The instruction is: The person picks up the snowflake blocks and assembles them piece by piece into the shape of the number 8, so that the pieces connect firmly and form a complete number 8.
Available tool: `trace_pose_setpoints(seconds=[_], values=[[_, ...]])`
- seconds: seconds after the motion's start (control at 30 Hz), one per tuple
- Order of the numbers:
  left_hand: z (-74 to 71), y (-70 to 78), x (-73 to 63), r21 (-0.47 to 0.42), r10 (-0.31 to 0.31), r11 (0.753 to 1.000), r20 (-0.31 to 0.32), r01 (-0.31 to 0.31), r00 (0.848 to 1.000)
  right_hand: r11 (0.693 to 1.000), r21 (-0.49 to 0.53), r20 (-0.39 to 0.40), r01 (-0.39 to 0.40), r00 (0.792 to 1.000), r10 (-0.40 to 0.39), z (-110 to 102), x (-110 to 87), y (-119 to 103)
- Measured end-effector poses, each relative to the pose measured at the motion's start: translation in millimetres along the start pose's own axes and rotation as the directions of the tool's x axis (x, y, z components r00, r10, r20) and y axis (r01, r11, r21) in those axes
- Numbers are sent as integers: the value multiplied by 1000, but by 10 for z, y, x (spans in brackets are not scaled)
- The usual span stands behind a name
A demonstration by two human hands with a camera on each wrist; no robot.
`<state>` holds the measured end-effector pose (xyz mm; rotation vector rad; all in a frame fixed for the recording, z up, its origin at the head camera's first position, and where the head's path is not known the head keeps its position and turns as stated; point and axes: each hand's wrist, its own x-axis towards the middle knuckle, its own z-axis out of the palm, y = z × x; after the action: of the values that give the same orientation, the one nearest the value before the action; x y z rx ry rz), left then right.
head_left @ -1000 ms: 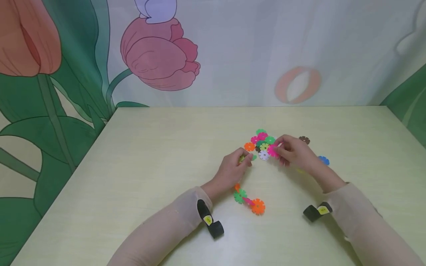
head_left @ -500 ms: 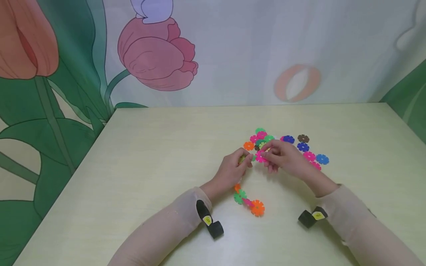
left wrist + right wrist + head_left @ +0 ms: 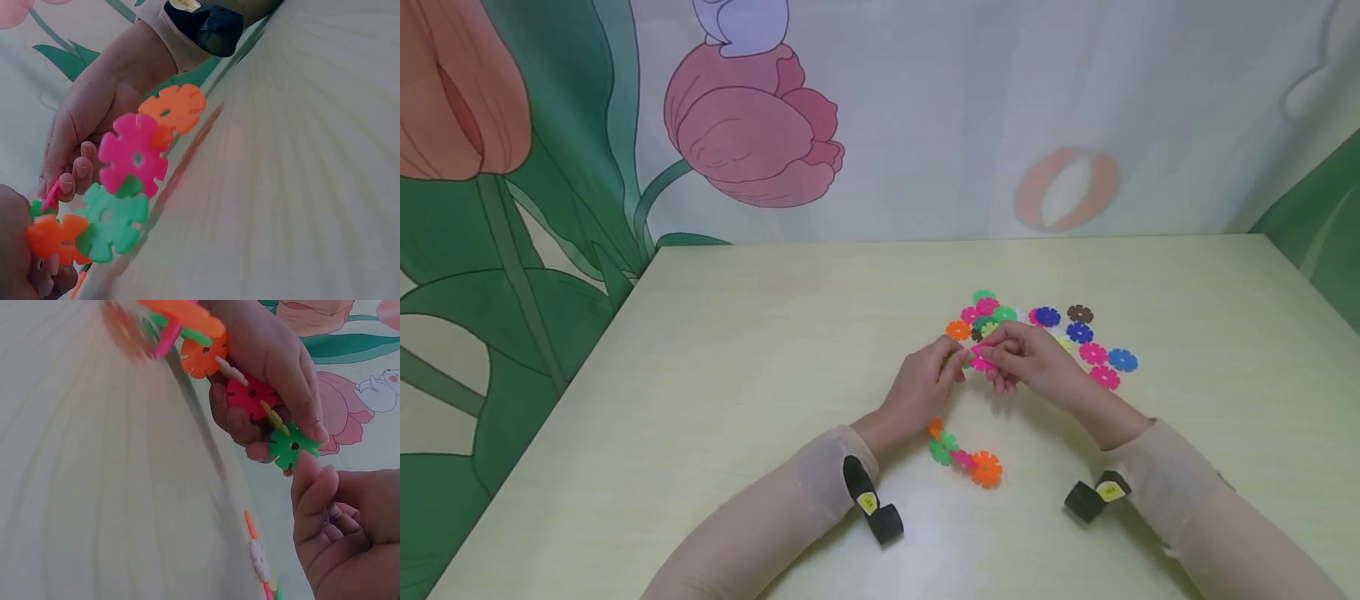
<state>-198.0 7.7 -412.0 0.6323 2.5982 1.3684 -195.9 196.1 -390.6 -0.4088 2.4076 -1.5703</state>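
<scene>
In the head view my left hand [image 3: 917, 383] grips a chain of snowflake-shaped interlocking discs. The chain's tail dangles below the palm, with a green disc [image 3: 944, 448] and an orange disc [image 3: 987, 470] at its end. My right hand [image 3: 1041, 362] pinches a pink disc [image 3: 979, 358] between thumb and fingertips, right against the chain's upper end. In the right wrist view that end is a green disc [image 3: 295, 447], slotted to a yellow disc [image 3: 275, 419] and a red-pink disc [image 3: 251, 397]. Whether the pinched disc is slotted in is hidden by my fingers.
Just beyond my hands lies a pile of loose discs, including an orange disc [image 3: 958, 331] and a green disc [image 3: 1004, 314]. Right of it are a brown disc [image 3: 1080, 314], a light blue disc [image 3: 1123, 360] and pink ones. A patterned curtain [image 3: 925, 125] hangs behind the table [image 3: 737, 350].
My right hand has moved left and slightly down with the pink disc, from beside the pile to the chain's upper end. My left hand stays nearly in place, still gripping the chain.
</scene>
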Motion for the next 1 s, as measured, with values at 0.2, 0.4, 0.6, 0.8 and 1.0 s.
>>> trace_pose_setpoints(seconds=[0.2,0.4,0.6,0.8,1.0], values=[[-22,-21,-7,-52,9,999,-3,-10,1000,1000,-14,-41,-9,999,9,16,18,19],[-45,-38,-1,19,110,994,-31,-110,993,999,-40,-67,-3,998,1,19,27,31],[-45,-38,2,71,90,994,-59,-85,994,981,-194,-97,-27,995,8,-26,15,15],[-51,-28,-2,100,35,995,-75,-28,997,957,-287,-141,-44,990,3,-112,18,-14],[-51,-9,-9,127,30,992,-80,-20,996,893,-444,-188,-69,982,-17,-214,15,-10]])
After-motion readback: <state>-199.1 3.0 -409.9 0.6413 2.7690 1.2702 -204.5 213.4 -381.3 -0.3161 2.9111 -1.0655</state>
